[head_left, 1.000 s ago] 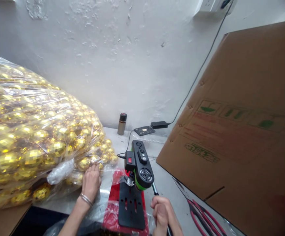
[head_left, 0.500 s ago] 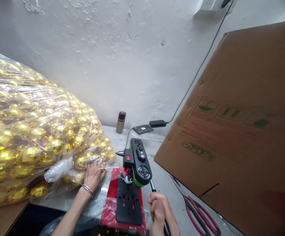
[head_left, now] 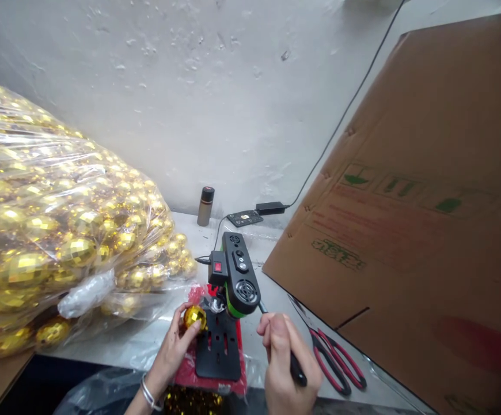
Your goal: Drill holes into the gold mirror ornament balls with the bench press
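A shiny gold faceted ball (head_left: 195,316) is between the thumb and fingers of my left hand (head_left: 174,340), over the left edge of a black slotted base plate (head_left: 218,354). From that base rises a small black and green machine (head_left: 242,276) with round vents and a red switch. My right hand (head_left: 289,357) is wrapped round the black-ended lever handle (head_left: 297,369) on the machine's right side. Red plastic (head_left: 190,369) lies beneath the base. At the left, a big clear bag (head_left: 78,219) bulges with many gold balls.
A large cardboard box (head_left: 406,190) leans at the right, with red-handled scissors (head_left: 337,360) beside its lower edge. A small bottle (head_left: 206,206) and a power adapter (head_left: 271,208) with its cable stand near the wall. Gold pieces (head_left: 192,402) lie below the table's front edge.
My left hand has come from the bag's opening to the machine's base, now with a gold ball in its fingers. My right hand stays on the lever. The view has shifted slightly.
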`<control>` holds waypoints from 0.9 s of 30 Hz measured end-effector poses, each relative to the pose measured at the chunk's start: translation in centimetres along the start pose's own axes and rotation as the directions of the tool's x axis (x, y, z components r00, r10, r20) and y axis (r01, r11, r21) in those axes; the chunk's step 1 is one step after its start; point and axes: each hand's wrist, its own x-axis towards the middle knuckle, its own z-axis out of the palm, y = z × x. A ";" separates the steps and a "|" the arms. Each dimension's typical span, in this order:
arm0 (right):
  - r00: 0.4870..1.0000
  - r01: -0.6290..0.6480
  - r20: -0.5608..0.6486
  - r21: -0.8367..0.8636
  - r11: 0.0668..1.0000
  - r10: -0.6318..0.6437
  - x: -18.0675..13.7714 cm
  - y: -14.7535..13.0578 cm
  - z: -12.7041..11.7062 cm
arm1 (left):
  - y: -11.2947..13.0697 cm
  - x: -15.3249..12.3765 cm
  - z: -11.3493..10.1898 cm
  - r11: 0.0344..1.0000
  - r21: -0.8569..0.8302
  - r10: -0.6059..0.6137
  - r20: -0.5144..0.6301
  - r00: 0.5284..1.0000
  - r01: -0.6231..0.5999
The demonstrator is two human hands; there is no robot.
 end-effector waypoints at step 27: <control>0.980 -0.172 -0.110 -0.025 0.985 0.168 -1.9 -1.7 0.9 | -1.0 -0.2 4.3 0.807 0.497 0.225 0.241 0.944 -0.319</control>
